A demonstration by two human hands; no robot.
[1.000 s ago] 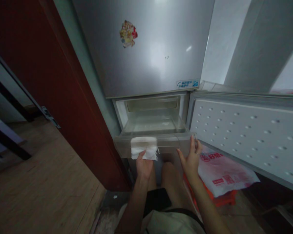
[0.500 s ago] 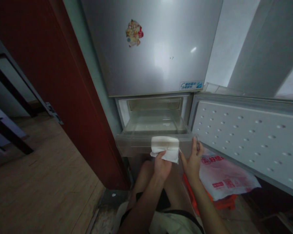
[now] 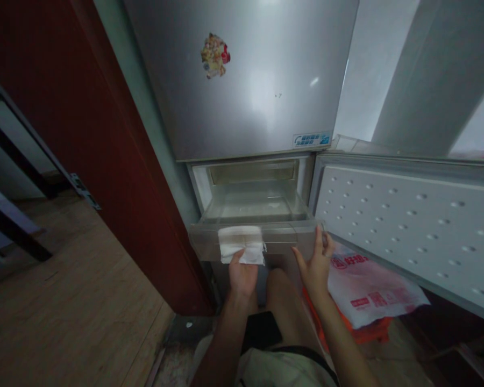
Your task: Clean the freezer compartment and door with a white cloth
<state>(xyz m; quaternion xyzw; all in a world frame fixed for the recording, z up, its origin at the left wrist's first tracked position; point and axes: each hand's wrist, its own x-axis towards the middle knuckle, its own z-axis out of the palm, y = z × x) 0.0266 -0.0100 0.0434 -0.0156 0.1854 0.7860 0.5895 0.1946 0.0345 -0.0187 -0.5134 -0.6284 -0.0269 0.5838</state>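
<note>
A clear plastic freezer drawer point(image 3: 204, 242) is pulled partway out of the fridge's lower compartment. Against the left half of its front panel lies a folded white cloth point(image 3: 241, 239), partly stained brownish. My left hand point(image 3: 242, 275) grips the cloth from below, thumb over its lower edge. At the drawer's right end, my right hand point(image 3: 318, 266) holds the corner of the front panel; its index finger points up along the panel, other fingers curl at the edge, and the thumb stands apart. The inside of the drawer shows only its bare translucent bottom.
The open lower door point(image 3: 395, 231) juts out to the right. Beneath it, a printed plastic bag point(image 3: 375, 290) rests on a red stool point(image 3: 371, 330). A reddish-brown door point(image 3: 133, 177) stands close on the left. A dark flat object point(image 3: 262, 329) lies on my lap.
My left hand has slid the cloth leftward along the drawer front, from the middle to the left half. My right hand stays at the drawer's right end.
</note>
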